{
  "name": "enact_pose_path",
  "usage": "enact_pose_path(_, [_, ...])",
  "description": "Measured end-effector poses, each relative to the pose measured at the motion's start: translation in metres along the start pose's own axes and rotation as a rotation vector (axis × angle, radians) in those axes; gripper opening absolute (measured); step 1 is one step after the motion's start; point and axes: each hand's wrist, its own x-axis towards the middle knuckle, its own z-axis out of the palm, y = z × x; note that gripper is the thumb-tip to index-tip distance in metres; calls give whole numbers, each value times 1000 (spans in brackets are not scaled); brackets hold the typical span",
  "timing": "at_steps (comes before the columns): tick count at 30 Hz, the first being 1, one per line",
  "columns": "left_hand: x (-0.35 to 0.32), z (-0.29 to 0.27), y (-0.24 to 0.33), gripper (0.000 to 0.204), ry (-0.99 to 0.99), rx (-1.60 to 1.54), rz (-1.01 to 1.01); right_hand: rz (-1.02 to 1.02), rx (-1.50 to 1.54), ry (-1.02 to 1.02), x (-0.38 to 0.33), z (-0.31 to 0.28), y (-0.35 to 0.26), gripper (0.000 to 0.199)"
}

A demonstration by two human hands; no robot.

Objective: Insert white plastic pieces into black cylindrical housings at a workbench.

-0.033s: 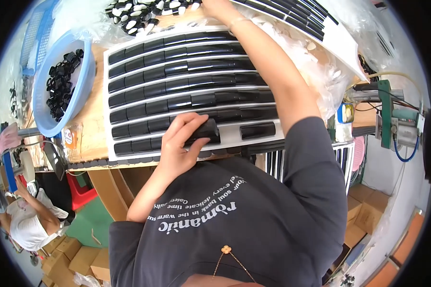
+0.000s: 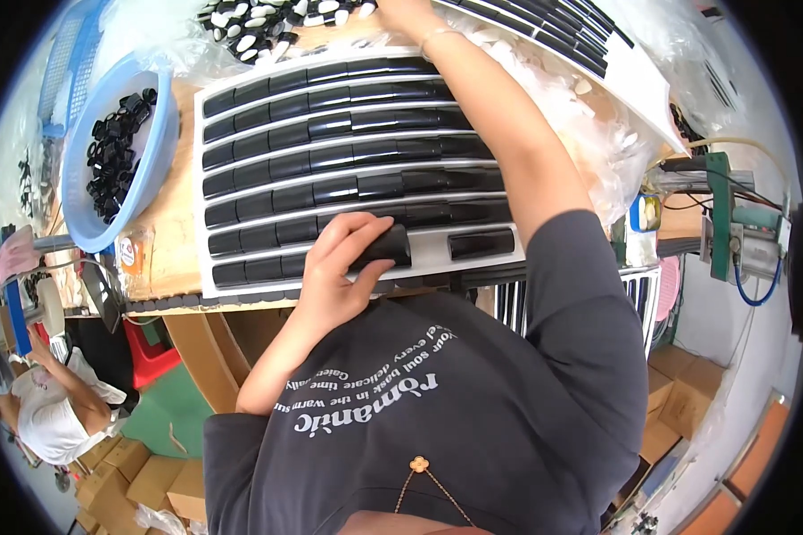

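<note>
Rows of glossy black rectangular pieces cover a white board [image 2: 428, 254] on the table in front of me. My left hand [image 2: 337, 272] is at the board's near row, its thumb and fingers closed on a black piece [image 2: 389, 246]. To the right of that piece is a bare gap, then a single black piece [image 2: 481, 244] lying in the same row. My right arm reaches across the board's right side. At the top edge of the view, my right hand [image 2: 407, 16] is beside a pile of small black and white parts [image 2: 259, 25]; its fingers are cut off.
A blue basin [image 2: 165, 169] holding small black parts stands at left, near a blue basket [image 2: 70, 67]. A second board [image 2: 638, 80] of black pieces lies at the far right, among clear plastic. A green clamp-like device [image 2: 719, 209] sits at right. Another person [image 2: 58, 406] works at lower left.
</note>
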Motion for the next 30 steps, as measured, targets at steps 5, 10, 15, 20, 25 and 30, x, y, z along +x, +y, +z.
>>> enact_pose_path(5, [2,20,1,55,-169,198,108,-52,-169,-71,15,43,9,18])
enact_pose_path(10, [-3,54,-13,48,-236,557,176,-158,270,240,8,-65,-53,8])
enact_pose_path(15, [13,77,-12,45,-291,475,204,235,754,186,-44,-199,-47,17])
enact_pose_path(20, [23,90,-9,47,-314,460,299,282,1142,387,-155,-253,-31,13])
enact_pose_path(25, [39,104,-5,50,-549,542,445,699,1456,298,-267,-234,-33,5])
enact_pose_path(30, [42,106,-10,33,-538,383,397,996,1706,354,-331,-204,-45,2])
